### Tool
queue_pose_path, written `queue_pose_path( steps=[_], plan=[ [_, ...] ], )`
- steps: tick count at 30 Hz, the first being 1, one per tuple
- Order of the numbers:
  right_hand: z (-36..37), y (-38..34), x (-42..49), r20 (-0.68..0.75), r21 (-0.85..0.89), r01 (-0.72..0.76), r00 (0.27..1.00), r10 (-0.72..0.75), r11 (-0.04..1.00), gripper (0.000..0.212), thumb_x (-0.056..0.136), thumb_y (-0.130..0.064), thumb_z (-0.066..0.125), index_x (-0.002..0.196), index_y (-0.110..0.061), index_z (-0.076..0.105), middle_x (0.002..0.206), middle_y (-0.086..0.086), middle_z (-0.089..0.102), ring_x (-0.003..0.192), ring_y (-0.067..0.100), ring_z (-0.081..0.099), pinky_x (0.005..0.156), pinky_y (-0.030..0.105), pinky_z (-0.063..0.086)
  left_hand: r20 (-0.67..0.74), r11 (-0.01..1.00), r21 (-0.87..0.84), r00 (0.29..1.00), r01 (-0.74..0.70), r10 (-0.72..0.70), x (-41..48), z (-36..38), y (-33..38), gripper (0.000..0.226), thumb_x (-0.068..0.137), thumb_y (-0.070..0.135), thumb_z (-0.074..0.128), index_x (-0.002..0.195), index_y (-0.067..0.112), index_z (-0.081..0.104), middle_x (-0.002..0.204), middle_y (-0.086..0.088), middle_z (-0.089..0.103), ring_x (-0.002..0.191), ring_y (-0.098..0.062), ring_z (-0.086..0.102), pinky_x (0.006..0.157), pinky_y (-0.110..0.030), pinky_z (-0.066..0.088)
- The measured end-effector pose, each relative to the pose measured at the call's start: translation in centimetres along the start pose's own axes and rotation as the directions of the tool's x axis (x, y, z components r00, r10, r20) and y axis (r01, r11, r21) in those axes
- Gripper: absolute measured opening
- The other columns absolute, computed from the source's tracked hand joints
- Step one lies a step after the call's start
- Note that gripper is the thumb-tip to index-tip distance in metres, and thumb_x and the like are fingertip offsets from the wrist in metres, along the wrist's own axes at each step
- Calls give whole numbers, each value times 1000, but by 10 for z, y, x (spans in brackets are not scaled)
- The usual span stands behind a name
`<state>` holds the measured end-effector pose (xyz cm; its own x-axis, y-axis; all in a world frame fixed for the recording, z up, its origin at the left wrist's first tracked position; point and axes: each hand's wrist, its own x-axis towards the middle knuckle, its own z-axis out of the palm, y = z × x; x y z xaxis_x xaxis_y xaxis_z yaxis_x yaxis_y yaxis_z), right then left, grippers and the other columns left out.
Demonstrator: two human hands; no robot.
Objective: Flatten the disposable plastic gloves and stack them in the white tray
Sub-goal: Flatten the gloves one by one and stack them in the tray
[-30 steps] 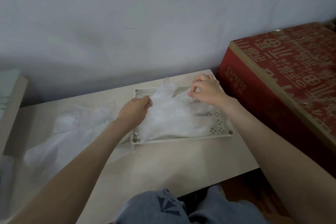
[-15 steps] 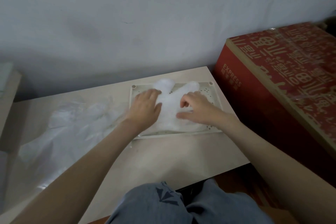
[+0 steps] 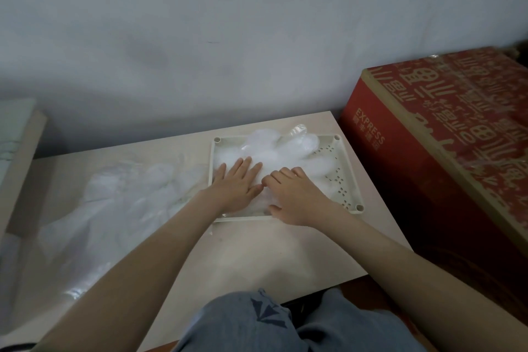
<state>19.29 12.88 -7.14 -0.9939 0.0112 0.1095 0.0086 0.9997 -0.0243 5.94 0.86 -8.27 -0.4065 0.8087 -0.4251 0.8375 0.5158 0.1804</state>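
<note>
Both hands pressed down on the gloves in the white tray!

A pale tabletop stood against a plain grey-white wall, and the white tray lay at its far right corner, with a red printed box just right of the tray. In the tray lay the stacked gloves, cloudy and crinkled, their finger ends fanned toward the tray's far rim. The left hand lay on them, palm down, fingers straight and released. The right hand was beside it, touching it, fingers bent with the tips on the plastic, clasping nothing. Left of the tray, a loose heap of clear gloves sprawled over the tabletop.
</note>
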Motion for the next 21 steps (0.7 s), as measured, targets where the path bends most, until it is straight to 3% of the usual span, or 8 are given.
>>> queue_pose_path(
  steps=[6, 13, 17, 21],
  plan=[
    [-5, -2, 11, -18, -146, 34, 999, -37, 989, 21, 63, -20, 80, 56, -20, 60, 61, -6, 52, 64, 17, 50, 57, 27, 35, 23, 997, 74, 1000, -13, 12, 0, 1, -2, 60, 103, 42, 20, 151, 25, -11, 158, -5, -20, 146, -20, -17, 117, -47, -8],
    [-20, 8, 16, 42, -165, 69, 997, -63, 984, 32, 54, -25, 91, 60, -18, 60, 54, -7, 55, 59, 18, 54, 55, 25, 38, 32, 998, 55, 999, -15, 13, 0, -2, -3, 58, 104, 39, 20, 152, 25, -9, 159, -5, -18, 146, -19, -16, 117, -47, -7],
    [-23, 18, 10, 39, -239, 34, 999, -26, 971, 29, 52, -14, 86, 62, -17, 59, 57, -6, 51, 62, 20, 53, 63, 29, 21, 32, 999, 51, 999, -10, 8, 3, -1, -5, 60, 103, 39, 25, 152, 26, -7, 159, -4, -17, 146, -19, -14, 116, -46, -6],
    [-21, 24, 6, -21, -167, 6, 1000, -10, 986, 25, 57, -7, 82, 66, -17, 60, 59, -6, 53, 63, 21, 52, 63, 29, 23, 23, 998, 58, 1000, -13, 12, 3, -1, -4, 59, 103, 37, 26, 152, 26, -5, 160, -4, -15, 147, -19, -13, 117, -47, -5]
  ],
)
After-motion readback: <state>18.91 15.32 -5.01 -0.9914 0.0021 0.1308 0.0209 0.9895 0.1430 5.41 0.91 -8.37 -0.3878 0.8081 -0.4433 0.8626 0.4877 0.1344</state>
